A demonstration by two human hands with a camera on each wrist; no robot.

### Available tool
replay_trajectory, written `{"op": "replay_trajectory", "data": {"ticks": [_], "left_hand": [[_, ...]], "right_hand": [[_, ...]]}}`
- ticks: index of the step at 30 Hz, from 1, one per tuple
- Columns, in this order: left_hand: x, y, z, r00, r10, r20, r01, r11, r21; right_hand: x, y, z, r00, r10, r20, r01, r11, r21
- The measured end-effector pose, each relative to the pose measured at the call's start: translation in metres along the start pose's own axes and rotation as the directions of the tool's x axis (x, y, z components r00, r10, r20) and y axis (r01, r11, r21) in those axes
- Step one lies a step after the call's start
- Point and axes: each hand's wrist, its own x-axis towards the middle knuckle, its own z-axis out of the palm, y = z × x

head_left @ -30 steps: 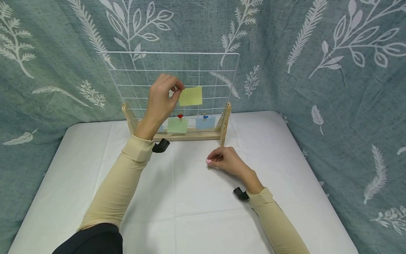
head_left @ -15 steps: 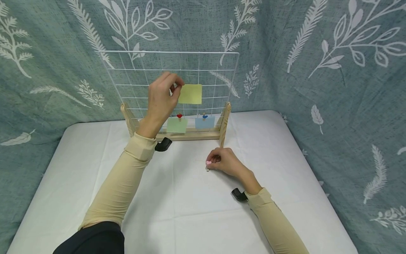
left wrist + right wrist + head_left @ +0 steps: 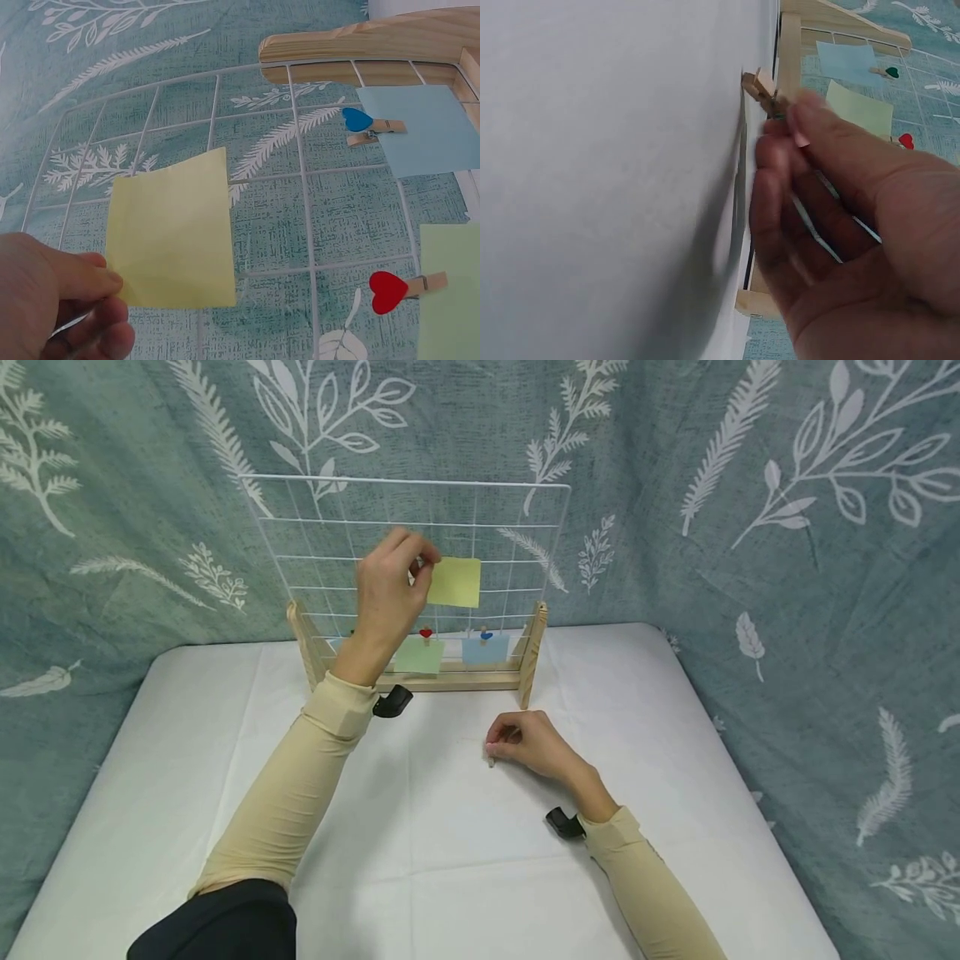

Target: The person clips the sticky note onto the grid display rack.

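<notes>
In front of the upright white wire grid, my left hand pinches the left edge of a yellow sticky note between thumb and fingers. The left wrist view shows this note apart from the clips, its sheet slightly curved. Lower down, just above the white table, my right hand pinches a small wooden clothespin. Its jaws point away from the fingertips, and the fingers cover most of its pink heart. Below the yellow note hang a green note with a red-heart clothespin and a blue note with a blue-heart clothespin.
The grid stands in a wooden base near the back of the white-covered table. Another blue note with a green-heart clothespin hangs further left on it. A patterned green curtain surrounds the table's back and sides.
The clothespin has turned in my right fingertips, and its pink heart shows less than before. My left hand keeps the yellow note at almost the same spot.
</notes>
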Motion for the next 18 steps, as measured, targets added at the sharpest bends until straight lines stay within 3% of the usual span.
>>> {"op": "replay_trajectory", "data": {"ticks": [6,12,15,18], "left_hand": [[0.000,0.000,0.001,1.000,-0.016,0.002,0.016,1.000,-0.001],[0.000,0.000,0.001,1.000,-0.026,0.009,0.026,1.000,0.006],[0.000,0.000,0.001,0.999,-0.030,0.012,0.030,0.999,0.013],[0.000,0.000,0.001,0.999,-0.036,0.015,0.036,0.999,0.018]], "right_hand": [[0.000,-0.006,-0.003,0.998,-0.004,-0.062,0.007,0.999,0.042],[0.004,-0.029,-0.021,0.988,-0.067,-0.142,0.081,0.992,0.095],[0.008,-0.048,-0.036,0.971,-0.135,-0.198,0.154,0.984,0.084],[0.014,-0.065,-0.052,0.941,-0.217,-0.258,0.227,0.974,0.008]]}}
